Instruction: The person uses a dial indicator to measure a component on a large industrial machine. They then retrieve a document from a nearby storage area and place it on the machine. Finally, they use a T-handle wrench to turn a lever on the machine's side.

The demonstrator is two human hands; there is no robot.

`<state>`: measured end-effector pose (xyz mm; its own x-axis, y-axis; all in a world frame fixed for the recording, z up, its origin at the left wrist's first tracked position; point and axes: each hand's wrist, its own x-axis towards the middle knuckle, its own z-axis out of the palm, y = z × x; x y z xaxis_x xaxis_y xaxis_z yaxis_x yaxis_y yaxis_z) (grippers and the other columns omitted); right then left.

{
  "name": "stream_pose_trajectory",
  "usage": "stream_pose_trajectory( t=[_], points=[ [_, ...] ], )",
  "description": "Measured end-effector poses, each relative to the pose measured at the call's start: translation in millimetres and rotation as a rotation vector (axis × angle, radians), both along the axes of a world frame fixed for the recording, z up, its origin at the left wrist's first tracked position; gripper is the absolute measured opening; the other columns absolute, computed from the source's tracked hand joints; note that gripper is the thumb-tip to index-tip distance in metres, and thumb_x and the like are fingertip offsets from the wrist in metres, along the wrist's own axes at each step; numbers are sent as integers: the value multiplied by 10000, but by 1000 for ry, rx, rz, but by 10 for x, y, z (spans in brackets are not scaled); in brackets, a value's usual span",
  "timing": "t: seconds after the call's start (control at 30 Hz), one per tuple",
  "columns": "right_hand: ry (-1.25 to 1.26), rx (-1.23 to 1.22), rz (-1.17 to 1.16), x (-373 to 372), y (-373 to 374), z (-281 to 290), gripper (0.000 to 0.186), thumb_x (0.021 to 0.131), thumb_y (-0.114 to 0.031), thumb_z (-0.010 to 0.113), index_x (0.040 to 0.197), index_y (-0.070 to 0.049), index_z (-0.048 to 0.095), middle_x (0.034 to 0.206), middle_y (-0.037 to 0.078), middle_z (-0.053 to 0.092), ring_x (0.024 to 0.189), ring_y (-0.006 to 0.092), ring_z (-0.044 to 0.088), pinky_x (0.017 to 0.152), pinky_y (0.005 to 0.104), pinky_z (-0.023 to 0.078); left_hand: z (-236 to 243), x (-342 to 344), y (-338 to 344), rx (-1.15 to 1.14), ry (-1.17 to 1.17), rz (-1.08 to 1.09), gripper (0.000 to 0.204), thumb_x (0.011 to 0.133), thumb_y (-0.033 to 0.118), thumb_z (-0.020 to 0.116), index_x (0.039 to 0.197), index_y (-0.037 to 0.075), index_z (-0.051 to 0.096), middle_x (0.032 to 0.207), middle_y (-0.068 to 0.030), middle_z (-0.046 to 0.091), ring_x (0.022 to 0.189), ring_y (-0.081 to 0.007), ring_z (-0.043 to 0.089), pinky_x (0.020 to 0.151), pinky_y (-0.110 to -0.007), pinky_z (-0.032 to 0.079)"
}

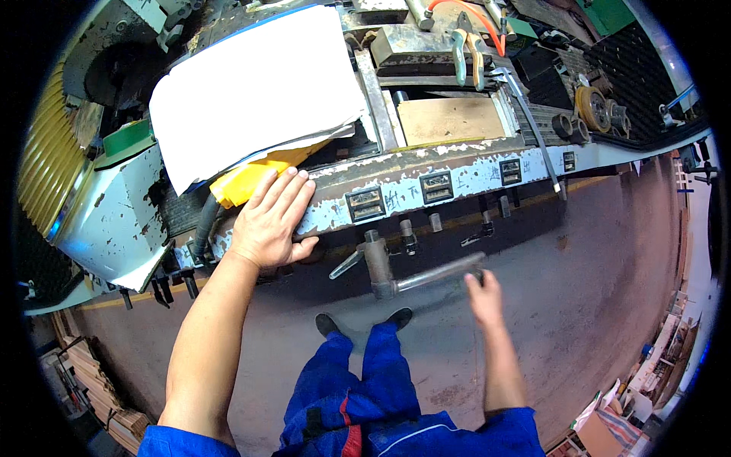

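Note:
My left hand [270,217] lies flat, fingers stretched out, on the worn front edge [327,217] of a machine. Its fingertips reach a folded yellow sheet or cloth [263,175], which sticks out from under a stack of white paper [251,91]. Below the machine's front, my right hand [485,298] is closed around the end grip of a metal crank handle [442,273]. The crank's arm runs left to an upright shaft piece [377,263] with a short lever beside it. The grip itself is mostly hidden by my fingers.
Pliers [467,49] lie on a metal block beside a tan board [449,120]. A thin metal rod [535,129] hangs over the front edge. Round metal parts [594,108] sit at the right. Several short knobs and levers stick out under the panel. Stacked boards [99,381] stand lower left.

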<state>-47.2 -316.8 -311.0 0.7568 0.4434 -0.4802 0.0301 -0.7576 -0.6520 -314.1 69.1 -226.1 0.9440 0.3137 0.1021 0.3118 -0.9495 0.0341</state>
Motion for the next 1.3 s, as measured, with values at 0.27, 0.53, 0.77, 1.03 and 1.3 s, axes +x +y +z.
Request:
stream_pose_trajectory(
  t=[0.27, 0.53, 0.77, 1.03, 1.3],
  points=[
    [1553, 720, 225, -1087, 374, 1884, 451, 1069, -428, 532, 1240, -11, 528, 767, 30, 563, 630, 104, 527, 529, 260, 424, 29, 22, 7, -1, -29, -14, 862, 755, 493, 699, 1458, 27, 521, 1519, -162, 515, 1464, -310, 425, 1276, -463, 228],
    [1251, 240, 494, -2940, 1504, -75, 346, 1081, -401, 525, 1064, -60, 469, 803, 41, 601, 796, 118, 619, 744, 303, 523, -32, 4, 25, 8, -13, -11, 869, 772, 516, 673, 1468, 21, 514, 1529, -163, 508, 1466, -311, 427, 1273, -469, 220],
    [233, -116, 302, -1844, 733, -1889, 598, 922, -440, 645, 1269, 45, 595, 1206, 342, 655, 1168, 489, 626, 992, 505, 505, -15, -11, 5, 3, 11, -11, 867, 780, 517, 658, 1472, 16, 511, 1523, -167, 512, 1463, -320, 433, 1264, -481, 229],
    [275, -206, 328, -1522, 861, -1638, 795, 807, -498, 749, 1384, 2, 529, 1268, 319, 644, 1205, 463, 620, 1014, 490, 500, -13, 20, 17, 6, 7, -8, 861, 776, 506, 665, 1466, 13, 513, 1518, -171, 515, 1465, -319, 431, 1264, -483, 229],
    [510, -84, 350, -2289, 1234, -1482, 897, 826, -513, 770, 1414, 107, 495, 1431, 340, 538, 1342, 424, 539, 1122, 452, 431, -9, 17, -11, 8, 2, -17, 873, 771, 505, 672, 1472, 11, 509, 1525, -165, 511, 1466, -319, 430, 1263, -483, 231]
  ],
)
